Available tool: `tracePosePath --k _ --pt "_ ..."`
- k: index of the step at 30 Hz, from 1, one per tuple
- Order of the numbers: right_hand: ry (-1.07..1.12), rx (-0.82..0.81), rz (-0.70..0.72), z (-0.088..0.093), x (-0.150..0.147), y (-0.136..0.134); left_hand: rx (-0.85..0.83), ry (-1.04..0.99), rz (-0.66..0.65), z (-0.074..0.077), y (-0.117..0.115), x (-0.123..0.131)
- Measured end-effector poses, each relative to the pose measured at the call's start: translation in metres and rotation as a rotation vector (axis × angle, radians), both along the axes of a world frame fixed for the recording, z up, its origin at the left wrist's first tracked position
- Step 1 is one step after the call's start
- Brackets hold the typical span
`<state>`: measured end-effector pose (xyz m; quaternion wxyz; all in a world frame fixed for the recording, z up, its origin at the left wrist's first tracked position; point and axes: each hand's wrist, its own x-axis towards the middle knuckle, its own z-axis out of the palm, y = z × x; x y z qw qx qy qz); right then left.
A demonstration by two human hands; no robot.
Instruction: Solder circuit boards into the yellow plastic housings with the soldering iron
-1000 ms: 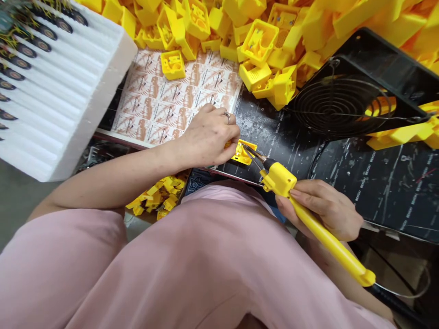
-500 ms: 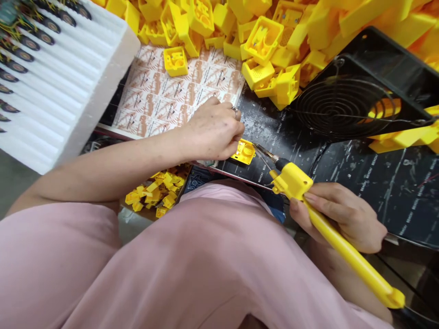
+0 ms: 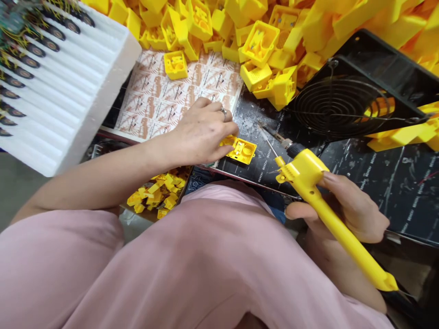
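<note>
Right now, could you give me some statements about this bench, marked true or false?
1. The right hand holds a yellow tool. True.
2. The left hand is at an open yellow case. True.
3. The tool's metal tip sits inside that case. False: it is outside it.
4. The black fan is left of both hands. False: it is to the right of the left hand.
5. The foam tray is white. True.

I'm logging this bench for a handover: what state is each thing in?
Small yellow case: open, left hand at one end
Soldering iron: in the right hand, tip off the case, heat unclear
Fan: cannot tell whether running
Foam tray: dark discs along one side
Yellow housings: heaped, several open
</note>
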<state>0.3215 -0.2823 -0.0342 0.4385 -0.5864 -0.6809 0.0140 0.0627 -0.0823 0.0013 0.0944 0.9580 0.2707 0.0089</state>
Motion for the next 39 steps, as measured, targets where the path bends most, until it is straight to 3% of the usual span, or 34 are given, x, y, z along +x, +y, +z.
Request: tracePosePath --k 3,9,14,20,25,31,39 --pt "-0.070 0.131 -0.029 0.013 -0.013 0.012 0.001 -0.072 0.049 -0.006 -0.003 -0.010" --pt "-0.136 0.114 0.011 0.017 -0.019 0.027 -0.028 -0.192 0.148 -0.022 -0.003 -0.004" --pt "-0.119 0.138 -0.003 0.011 -0.013 0.024 -0.190 -0.195 0.116 -0.011 0.002 -0.003" --pt "-0.067 0.006 0.152 0.015 -0.030 0.045 -0.306 -0.245 0.153 -0.006 0.002 -0.001" --pt "-0.025 0.028 0.149 0.003 -0.058 0.071 -0.251 -0.233 0.150 -0.008 -0.006 0.004" --pt "-0.104 0.139 0.048 -0.014 -0.076 0.086 -0.229 -0.320 0.145 -0.012 -0.017 0.001" --pt "-0.062 0.141 0.182 -0.015 -0.071 0.089 -0.267 -0.436 0.132 -0.021 -0.022 -0.003"
